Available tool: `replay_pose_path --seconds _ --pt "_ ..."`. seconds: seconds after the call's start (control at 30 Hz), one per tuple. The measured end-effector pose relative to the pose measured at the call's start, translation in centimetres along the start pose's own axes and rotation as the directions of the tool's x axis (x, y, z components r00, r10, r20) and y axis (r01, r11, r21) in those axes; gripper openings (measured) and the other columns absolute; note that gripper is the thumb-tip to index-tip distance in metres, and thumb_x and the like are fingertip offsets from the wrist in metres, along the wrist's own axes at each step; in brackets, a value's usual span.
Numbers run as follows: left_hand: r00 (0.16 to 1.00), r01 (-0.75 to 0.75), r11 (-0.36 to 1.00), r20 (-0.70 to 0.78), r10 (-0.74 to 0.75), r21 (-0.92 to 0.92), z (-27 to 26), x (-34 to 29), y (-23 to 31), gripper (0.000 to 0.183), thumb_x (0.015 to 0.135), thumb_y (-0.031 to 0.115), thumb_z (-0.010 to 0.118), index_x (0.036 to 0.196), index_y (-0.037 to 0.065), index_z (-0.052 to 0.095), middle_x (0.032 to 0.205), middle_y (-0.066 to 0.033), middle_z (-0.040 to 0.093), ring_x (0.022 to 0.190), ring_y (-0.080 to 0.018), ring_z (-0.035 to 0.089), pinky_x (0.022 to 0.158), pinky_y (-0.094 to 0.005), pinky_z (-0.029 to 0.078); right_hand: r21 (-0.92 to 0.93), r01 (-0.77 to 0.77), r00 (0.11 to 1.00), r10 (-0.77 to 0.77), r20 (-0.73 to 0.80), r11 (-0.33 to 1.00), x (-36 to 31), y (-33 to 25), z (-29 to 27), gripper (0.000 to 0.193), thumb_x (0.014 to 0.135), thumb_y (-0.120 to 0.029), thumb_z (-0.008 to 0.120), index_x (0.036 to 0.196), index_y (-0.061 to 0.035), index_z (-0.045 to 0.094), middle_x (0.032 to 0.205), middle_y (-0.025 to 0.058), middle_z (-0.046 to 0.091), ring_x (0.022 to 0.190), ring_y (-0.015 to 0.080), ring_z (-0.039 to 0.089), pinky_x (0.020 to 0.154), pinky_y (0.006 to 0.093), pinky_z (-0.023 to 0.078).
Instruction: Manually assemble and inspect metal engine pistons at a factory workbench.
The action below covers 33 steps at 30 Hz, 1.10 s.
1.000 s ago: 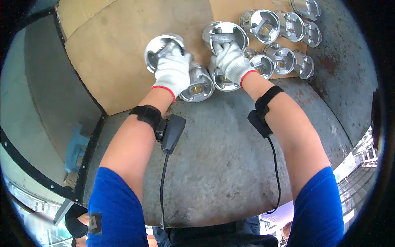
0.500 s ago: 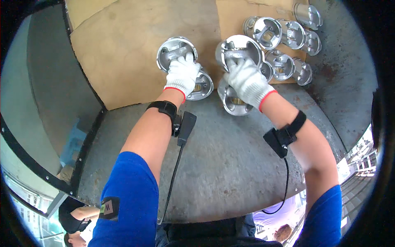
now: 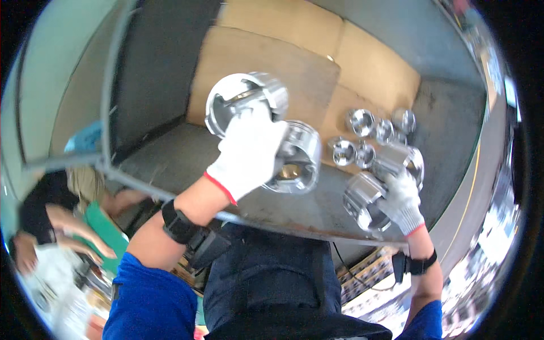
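My left hand, in a white knit glove with a red cuff, is closed on two silver metal pistons. One piston sits above the fingers with its hollow side facing left; the other piston hangs to the right of the palm, a brass-coloured part showing inside. A second pair is gripped by my right hand, gloved alike: one piston lies to its left, another piston beyond its fingertips. Both pairs are held near the bin's front edge. The fingertips are partly hidden by the pistons.
Several more pistons stand on the cardboard lining the metal bin, toward its right side. A dark side wall rises at left. Behind it, at lower left, a person in a dark top is beside a green surface.
Both hands have lifted their pistons off the bin floor and drawn them toward me. My view has turned and pulled back, so the bin's front edge and my legs show more.
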<state>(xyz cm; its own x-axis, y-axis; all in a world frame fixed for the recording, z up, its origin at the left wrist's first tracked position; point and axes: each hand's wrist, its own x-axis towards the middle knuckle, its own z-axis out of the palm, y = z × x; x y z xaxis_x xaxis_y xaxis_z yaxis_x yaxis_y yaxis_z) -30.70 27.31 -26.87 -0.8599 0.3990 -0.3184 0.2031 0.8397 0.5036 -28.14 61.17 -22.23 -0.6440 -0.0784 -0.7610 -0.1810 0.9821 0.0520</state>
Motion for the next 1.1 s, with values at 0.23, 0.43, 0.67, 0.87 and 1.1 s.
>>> replay_pose_path --seconds 0.23,0.43,0.67,0.87,1.1 --pt "0.827 0.08 0.99 -0.547 -0.13 -0.115 -3.5 -19.4 3.2 0.027 0.07 0.022 0.065 0.094 0.012 0.061 0.084 -0.0177 0.05 0.079 -0.035 0.054 0.067 -0.0455 0.043 -0.216 0.203 0.95 -0.245 -0.194 0.955 -5.8 -3.1 -1.1 0.052 0.058 -0.015 0.077 0.109 -0.0082 0.064 0.118 0.0229 0.055 0.108 0.0411 0.054 0.091 0.0464 0.047" --pt "0.655 0.515 0.789 -0.44 -0.614 -0.334 3.1 -39.7 5.6 0.028 0.071 0.018 0.067 0.098 0.012 0.064 0.098 -0.0222 0.053 0.089 -0.0391 0.055 0.075 -0.0479 0.047 -0.431 0.446 0.839 -0.534 -0.103 0.784 -11.7 -13.2 -0.7 0.047 0.055 -0.015 0.077 0.1 -0.0092 0.065 0.112 0.0206 0.052 0.105 0.04 0.052 0.089 0.0466 0.047" --pt "0.233 0.812 0.207 -0.021 -0.972 -0.546 10.3 -56.4 12.7 0.038 0.068 0.034 0.077 0.096 0.009 0.068 0.105 -0.0267 0.054 0.095 -0.0406 0.057 0.081 -0.0489 0.047 -0.708 0.559 0.723 -0.672 0.16 0.432 -17.3 -26.3 -1.1 0.043 0.057 -0.022 0.077 0.099 -0.0157 0.068 0.116 0.0213 0.05 0.108 0.0394 0.051 0.092 0.0459 0.045" --pt "-0.256 0.662 -0.217 0.057 -0.965 -0.717 22.5 -69.4 16.3 0.055 0.064 0.044 0.08 0.098 0.004 0.064 0.102 -0.0277 0.051 0.092 -0.0418 0.055 0.079 -0.0496 0.046 -0.633 0.769 0.307 -0.819 0.485 -0.086 -23.9 -43.3 7.8 0.03 0.068 -0.027 0.072 0.097 -0.0187 0.071 0.104 0.0236 0.057 0.1 0.0403 0.054 0.089 0.0493 0.044" --pt "-0.578 0.351 -0.517 0.254 -0.776 -0.781 30.4 -80.3 19.3 0.056 0.061 0.052 0.083 0.078 0.003 0.06 0.095 -0.025 0.052 0.087 -0.0404 0.055 0.078 -0.0476 0.046 -0.317 0.721 -0.304 -0.693 0.654 -0.616 -35.5 -60.3 23.1 0.024 0.071 -0.021 0.067 0.093 -0.0133 0.068 0.095 0.0208 0.056 0.087 0.0377 0.055 0.076 0.0501 0.047"
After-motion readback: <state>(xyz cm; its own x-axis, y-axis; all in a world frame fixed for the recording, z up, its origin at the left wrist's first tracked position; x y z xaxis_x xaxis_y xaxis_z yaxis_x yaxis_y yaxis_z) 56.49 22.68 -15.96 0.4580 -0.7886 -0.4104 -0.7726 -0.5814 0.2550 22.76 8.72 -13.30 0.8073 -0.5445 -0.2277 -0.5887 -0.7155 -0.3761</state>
